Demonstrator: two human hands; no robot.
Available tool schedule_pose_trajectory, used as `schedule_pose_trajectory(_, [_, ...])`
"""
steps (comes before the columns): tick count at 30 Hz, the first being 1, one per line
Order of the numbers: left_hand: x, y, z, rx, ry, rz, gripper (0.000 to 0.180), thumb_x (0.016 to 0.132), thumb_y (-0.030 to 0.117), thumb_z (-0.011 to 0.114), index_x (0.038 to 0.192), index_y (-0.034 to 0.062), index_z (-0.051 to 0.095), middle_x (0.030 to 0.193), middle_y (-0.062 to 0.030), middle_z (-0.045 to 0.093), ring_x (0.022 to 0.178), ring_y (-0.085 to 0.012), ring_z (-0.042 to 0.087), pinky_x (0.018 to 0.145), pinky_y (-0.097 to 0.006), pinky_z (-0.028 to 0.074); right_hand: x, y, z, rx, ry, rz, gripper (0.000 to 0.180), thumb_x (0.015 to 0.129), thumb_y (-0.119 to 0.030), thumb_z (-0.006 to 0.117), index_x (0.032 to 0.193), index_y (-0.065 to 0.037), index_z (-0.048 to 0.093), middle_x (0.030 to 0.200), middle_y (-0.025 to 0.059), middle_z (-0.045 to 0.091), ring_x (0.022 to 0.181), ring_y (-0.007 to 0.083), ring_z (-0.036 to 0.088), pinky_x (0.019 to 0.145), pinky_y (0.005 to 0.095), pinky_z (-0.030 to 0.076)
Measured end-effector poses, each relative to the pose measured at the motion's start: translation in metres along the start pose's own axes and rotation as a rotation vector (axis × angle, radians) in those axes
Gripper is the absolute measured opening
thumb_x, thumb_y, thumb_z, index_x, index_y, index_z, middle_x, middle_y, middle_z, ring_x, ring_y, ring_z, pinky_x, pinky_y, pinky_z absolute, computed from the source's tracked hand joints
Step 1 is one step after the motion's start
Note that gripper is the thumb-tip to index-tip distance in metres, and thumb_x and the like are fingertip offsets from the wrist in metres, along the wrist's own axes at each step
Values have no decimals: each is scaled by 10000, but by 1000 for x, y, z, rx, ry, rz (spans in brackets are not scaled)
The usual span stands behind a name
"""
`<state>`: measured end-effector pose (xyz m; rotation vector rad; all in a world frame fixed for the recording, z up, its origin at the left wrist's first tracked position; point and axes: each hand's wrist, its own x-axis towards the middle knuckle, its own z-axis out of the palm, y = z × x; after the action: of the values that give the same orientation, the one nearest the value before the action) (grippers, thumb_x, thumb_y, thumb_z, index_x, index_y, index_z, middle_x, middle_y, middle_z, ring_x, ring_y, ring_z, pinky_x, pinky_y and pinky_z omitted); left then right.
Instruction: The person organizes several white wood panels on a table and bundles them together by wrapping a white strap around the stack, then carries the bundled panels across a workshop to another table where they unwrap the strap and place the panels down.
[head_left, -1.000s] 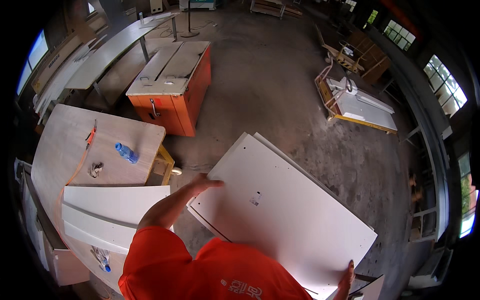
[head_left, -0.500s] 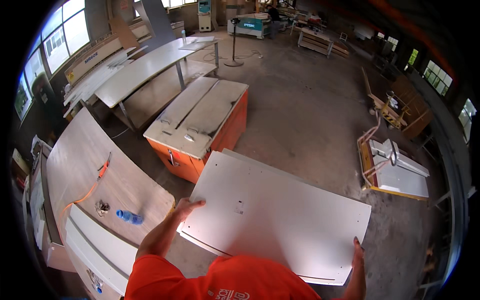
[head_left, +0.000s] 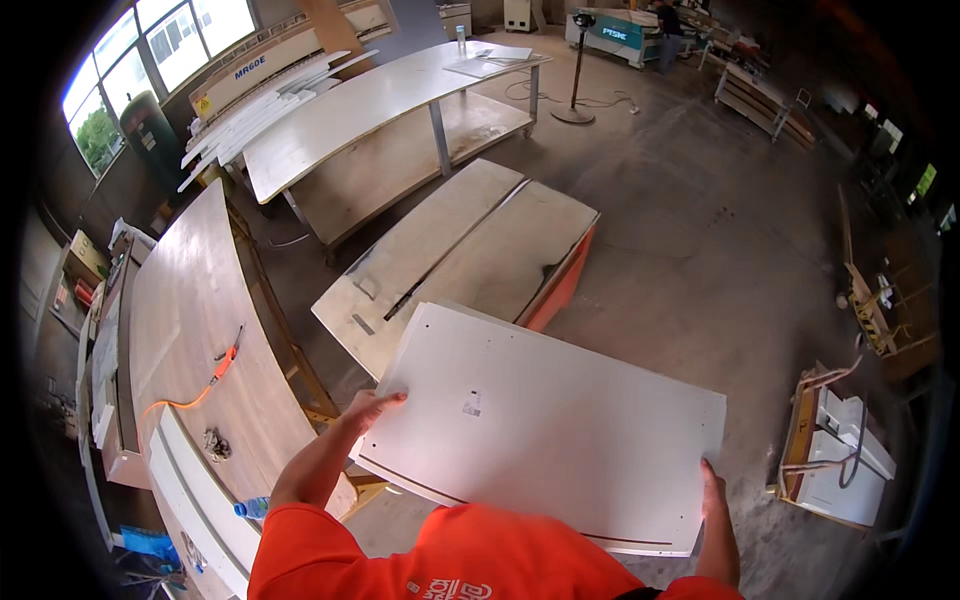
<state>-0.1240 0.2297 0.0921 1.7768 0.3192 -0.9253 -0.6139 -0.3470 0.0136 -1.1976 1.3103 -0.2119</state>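
At the far left a long wooden workbench (head_left: pixel 190 330) is running along the wall, with an orange-handled tool (head_left: pixel 225 362) and its orange hose lying on top, a small dark clump of hardware (head_left: pixel 215 445) near the bench's near end, and a blue-capped plastic bottle (head_left: pixel 252 508) lying on its side by the lower edge. A white strip of board (head_left: pixel 195 500) is lying along the bench just beside the bottle.

The left hand (head_left: pixel 372 408) is reaching out from an orange sleeve and gripping the left edge of a large white panel (head_left: pixel 545 425), fingers curled over the top face near its corner. The panel is being held roughly flat in front of the person's chest, above the concrete floor, tilted slightly so its far left corner is overlapping the near end of an orange-sided cabinet (head_left: pixel 470 262) with dusty boards on top. Beyond that cabinet a long pale table (head_left: pixel 370 110) is standing, with papers at its far end.

The right hand (head_left: pixel 712 490) is clasping the panel's right edge near the lower right corner; only the thumb side is showing, so the fingers are probably wrapped underneath, though that is hidden.

At the far right a white machine (head_left: pixel 835 455) on a wooden frame is sitting on the floor, well apart from the panel
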Motion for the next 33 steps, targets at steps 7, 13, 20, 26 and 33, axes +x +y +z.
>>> schedule_pose_trajectory(7, [115, 94, -15, 41, 115, -46, 726, 663, 396, 859, 1111, -123, 621, 1016, -180, 684, 880, -259, 688, 778, -398, 561, 131, -110, 119, -55, -92, 103, 677, 798, -526, 715, 1121, 64, 632, 1037, 148, 671, 917, 261, 657, 806, 422, 539])
schedule_pose_trajectory(13, [243, 174, -19, 93, 157, -64, 891, 656, 441, 849, 1201, -177, 510, 1091, -215, 648, 950, -261, 664, 811, -393, 545, 221, -195, 194, -40, -73, 151, 687, 824, -535, 686, 1156, 61, 607, 1079, 151, 658, 942, 273, 653, 818, 434, 538])
schedule_pose_trajectory(20, [365, 255, -64, 374, 357, -76, 1169, 563, 557, 846, 1358, -146, 357, 1366, -271, 475, 1168, -336, 558, 975, -443, 450, 243, -227, 277, 71, -153, 242, 763, 858, -561, 633, 1262, 77, 525, 1188, 145, 619, 1036, 270, 626, 883, 408, 514])
schedule_pose_trajectory(26, [356, 299, -15, 930, 832, 407, 732, 742, 489, 742, 1276, 26, 550, 1296, -180, 534, 1238, -344, 459, 1062, -430, 346, 233, -209, 310, 130, -166, 149, 709, 896, -515, 617, 1279, 73, 511, 1233, 133, 601, 1077, 253, 610, 917, 379, 502])
schedule_pose_trajectory(33, [216, 116, 222, 163, 991, 511, 814, 761, 381, 784, 1349, -20, 390, 1354, -195, 459, 1252, -351, 439, 1039, -445, 368, 211, -232, 329, 130, -201, 173, 727, 893, -519, 622, 1286, 81, 500, 1249, 136, 593, 1100, 253, 605, 931, 374, 501])
